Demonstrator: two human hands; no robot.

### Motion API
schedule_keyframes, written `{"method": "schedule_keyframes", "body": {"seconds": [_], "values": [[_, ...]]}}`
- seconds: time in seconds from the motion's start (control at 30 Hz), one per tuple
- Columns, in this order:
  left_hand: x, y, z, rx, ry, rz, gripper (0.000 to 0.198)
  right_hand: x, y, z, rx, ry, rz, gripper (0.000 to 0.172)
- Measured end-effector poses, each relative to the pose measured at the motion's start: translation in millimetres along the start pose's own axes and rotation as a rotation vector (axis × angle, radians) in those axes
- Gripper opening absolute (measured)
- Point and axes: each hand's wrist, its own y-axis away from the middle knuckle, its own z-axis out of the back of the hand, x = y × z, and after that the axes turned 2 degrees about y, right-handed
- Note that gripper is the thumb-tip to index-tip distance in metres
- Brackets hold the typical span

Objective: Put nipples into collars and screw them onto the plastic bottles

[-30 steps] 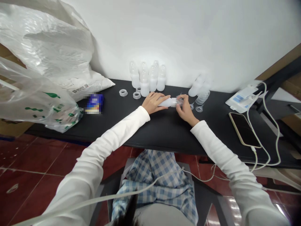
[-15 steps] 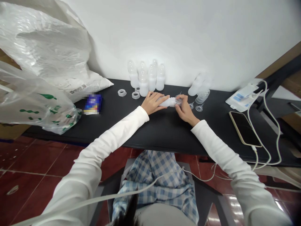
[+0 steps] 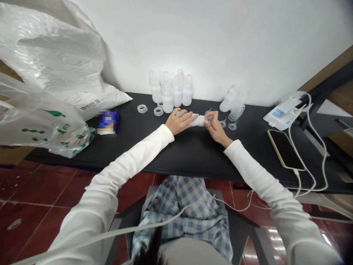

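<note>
A small white baby bottle (image 3: pixel 198 120) lies sideways between my two hands, low over the black table. My left hand (image 3: pixel 179 122) is closed round its base end, fingers over the top. At the neck, the fingers of my right hand (image 3: pixel 215 127) pinch a clear part that they mostly cover. Clear silicone nipples (image 3: pixel 232 126) lie just right of that hand. Behind my left hand stand several white bottles (image 3: pixel 167 105) with clear domed covers. Clear ring collars (image 3: pixel 142 108) rest to their left.
Further white bottles (image 3: pixel 225 105) and clear domed covers (image 3: pixel 236 113) stand at the back right by the wall. A phone (image 3: pixel 285 149) with a charging cable lies on the right, near a white box (image 3: pixel 281 114). Plastic bags (image 3: pixel 63 121) and a blue packet (image 3: pixel 109 121) occupy the left.
The right-hand fingers have shifted slightly along the bottle's neck end, and less of the clear part shows. Both hands keep their hold. The whole view has moved a little.
</note>
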Motion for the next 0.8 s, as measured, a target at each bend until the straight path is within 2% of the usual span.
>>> {"method": "schedule_keyframes", "body": {"seconds": [0.23,0.33,0.5,0.67,0.8], "values": [[-6,2,-1.1,0.002,-0.008,-0.078,0.039,8,2,0,0.078,-0.289,-0.348,0.058],[-7,2,-2.4,-0.012,0.006,-0.096,0.039,8,0,-1,0.088,-0.326,-0.408,0.062],[-1,-1,0.6,0.019,-0.023,-0.123,0.044,7,-3,-1,0.061,-0.183,-0.356,0.059],[3,-4,2.6,-0.005,-0.007,-0.136,0.058,15,-3,5,-0.097,0.186,-0.130,0.057],[0,-5,4.6,-0.020,0.002,-0.147,0.062,19,-3,8,-0.087,0.375,-0.033,0.048]]}}
